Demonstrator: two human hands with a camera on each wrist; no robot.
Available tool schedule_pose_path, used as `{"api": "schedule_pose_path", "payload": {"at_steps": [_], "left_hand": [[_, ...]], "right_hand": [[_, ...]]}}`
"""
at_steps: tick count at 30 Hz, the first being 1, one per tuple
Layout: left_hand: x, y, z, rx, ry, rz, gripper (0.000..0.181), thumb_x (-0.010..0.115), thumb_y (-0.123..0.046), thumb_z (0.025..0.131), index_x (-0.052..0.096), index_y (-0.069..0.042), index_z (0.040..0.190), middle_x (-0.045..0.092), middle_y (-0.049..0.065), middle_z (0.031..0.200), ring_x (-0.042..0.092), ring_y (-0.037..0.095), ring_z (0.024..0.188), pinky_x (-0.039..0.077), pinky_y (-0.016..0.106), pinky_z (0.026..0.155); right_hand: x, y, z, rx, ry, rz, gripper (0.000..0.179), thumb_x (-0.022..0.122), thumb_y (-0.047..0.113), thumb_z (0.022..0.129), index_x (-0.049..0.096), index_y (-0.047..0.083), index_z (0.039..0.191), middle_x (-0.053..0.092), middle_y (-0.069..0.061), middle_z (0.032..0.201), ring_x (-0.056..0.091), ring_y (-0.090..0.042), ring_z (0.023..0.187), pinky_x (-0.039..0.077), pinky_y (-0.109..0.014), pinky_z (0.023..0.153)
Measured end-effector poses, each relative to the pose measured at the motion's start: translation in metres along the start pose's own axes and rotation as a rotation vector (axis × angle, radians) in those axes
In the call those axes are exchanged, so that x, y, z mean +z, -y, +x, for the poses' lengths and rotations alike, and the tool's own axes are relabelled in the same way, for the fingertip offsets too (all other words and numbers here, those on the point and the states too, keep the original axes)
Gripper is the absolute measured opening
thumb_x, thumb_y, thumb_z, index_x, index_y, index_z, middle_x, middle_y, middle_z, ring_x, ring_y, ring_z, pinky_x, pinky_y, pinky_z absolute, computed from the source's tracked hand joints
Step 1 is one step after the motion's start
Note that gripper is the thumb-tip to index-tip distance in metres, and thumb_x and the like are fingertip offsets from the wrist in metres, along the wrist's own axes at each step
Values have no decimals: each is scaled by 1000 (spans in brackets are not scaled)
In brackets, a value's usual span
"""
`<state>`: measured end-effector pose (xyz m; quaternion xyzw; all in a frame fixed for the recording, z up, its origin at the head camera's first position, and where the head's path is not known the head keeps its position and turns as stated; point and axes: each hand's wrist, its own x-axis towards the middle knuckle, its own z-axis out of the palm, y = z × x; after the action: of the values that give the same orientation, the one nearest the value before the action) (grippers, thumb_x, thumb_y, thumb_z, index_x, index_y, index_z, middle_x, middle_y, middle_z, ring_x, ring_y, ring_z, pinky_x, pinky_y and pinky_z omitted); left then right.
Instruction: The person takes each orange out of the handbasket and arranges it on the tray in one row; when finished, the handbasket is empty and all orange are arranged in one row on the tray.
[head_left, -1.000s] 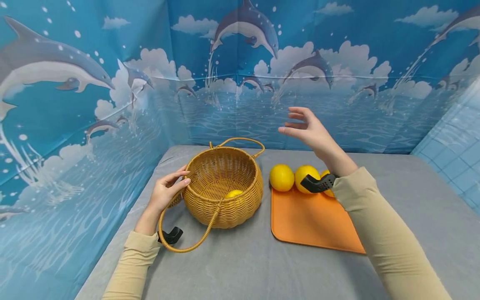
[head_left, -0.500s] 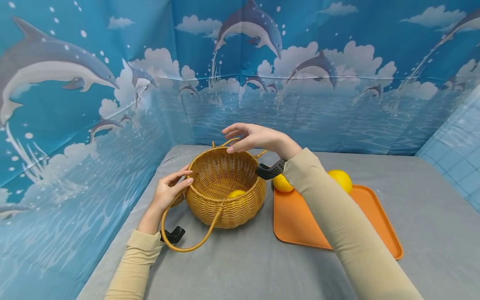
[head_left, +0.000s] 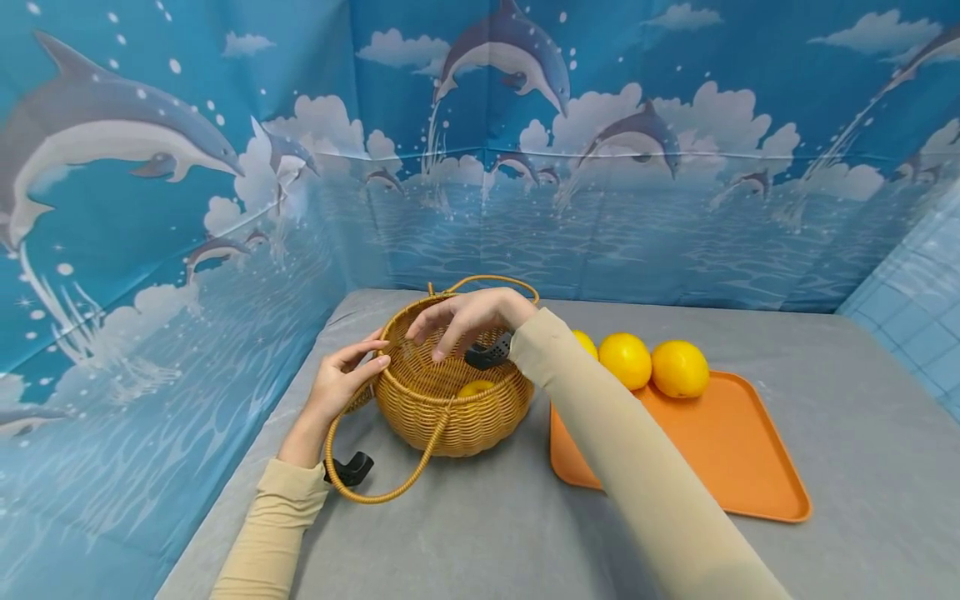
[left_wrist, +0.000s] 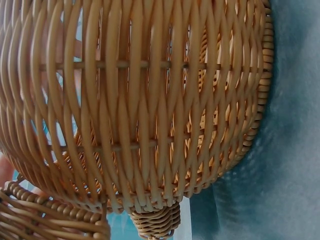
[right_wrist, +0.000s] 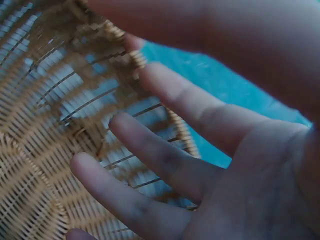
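A round wicker basket [head_left: 453,425] stands on the grey surface, its two looped handles folded outward. Inside it lies a round yellow fruit [head_left: 477,388], probably an orange, partly hidden by the rim. My left hand [head_left: 335,387] holds the basket's left rim with thumb and fingertips; the left wrist view shows mostly the woven wall [left_wrist: 145,100]. Over the basket's opening is my right hand [head_left: 472,318], fingers spread and pointing down and left. Nothing is in that hand [right_wrist: 200,165] in the right wrist view, where the basket's inner wall [right_wrist: 30,175] shows beyond the fingers.
Right of the basket lies an orange tray [head_left: 750,467]. Along its far edge sit yellow fruits: one in the middle [head_left: 626,361], one on the right [head_left: 680,368], and one mostly hidden by my right sleeve [head_left: 585,342]. A dolphin-print curtain [head_left: 637,242] hangs behind.
My empty right hand has moved left from above the tray and down to the basket's opening. The left hand stays at the rim.
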<state>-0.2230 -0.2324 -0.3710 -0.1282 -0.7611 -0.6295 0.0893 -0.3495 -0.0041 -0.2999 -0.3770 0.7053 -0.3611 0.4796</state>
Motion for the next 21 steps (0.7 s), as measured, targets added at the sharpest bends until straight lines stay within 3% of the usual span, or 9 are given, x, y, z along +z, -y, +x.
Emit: {"api": "schedule_pose_path", "payload": {"at_steps": [6, 11, 18, 21], "left_hand": [[-1, 0, 0, 8, 4, -2, 35, 62, -6, 90, 57, 12, 119, 43, 19, 140, 32, 32, 134, 24, 47, 111], [-1, 0, 0, 22, 2, -7, 35, 62, -5, 90, 57, 14, 119, 43, 19, 140, 33, 31, 134, 25, 46, 111], [0, 0, 0, 20, -5, -14, 35, 62, -4, 89, 57, 15, 118, 44, 20, 139, 34, 32, 134, 24, 47, 111], [0, -1, 0, 15, -2, -11, 34, 62, -5, 89, 58, 13, 118, 44, 19, 139, 34, 31, 133, 25, 46, 111]], "right_hand": [[-1, -11, 19, 38, 132, -48, 64, 65, 4, 85, 36, 4, 143, 28, -14, 149, 34, -33, 132, 38, -40, 103], [0, -14, 23, 105, 145, -176, 63, 69, 2, 83, 42, 4, 140, 38, -5, 143, 33, -23, 133, 40, -29, 99], [7, -16, 24, 242, 162, -116, 60, 65, -7, 84, 43, 2, 139, 34, -7, 146, 26, -23, 137, 46, -29, 93], [8, -16, 22, 285, 145, -188, 60, 67, -2, 84, 45, 8, 139, 33, -4, 147, 23, -23, 138, 44, -30, 96]]}}
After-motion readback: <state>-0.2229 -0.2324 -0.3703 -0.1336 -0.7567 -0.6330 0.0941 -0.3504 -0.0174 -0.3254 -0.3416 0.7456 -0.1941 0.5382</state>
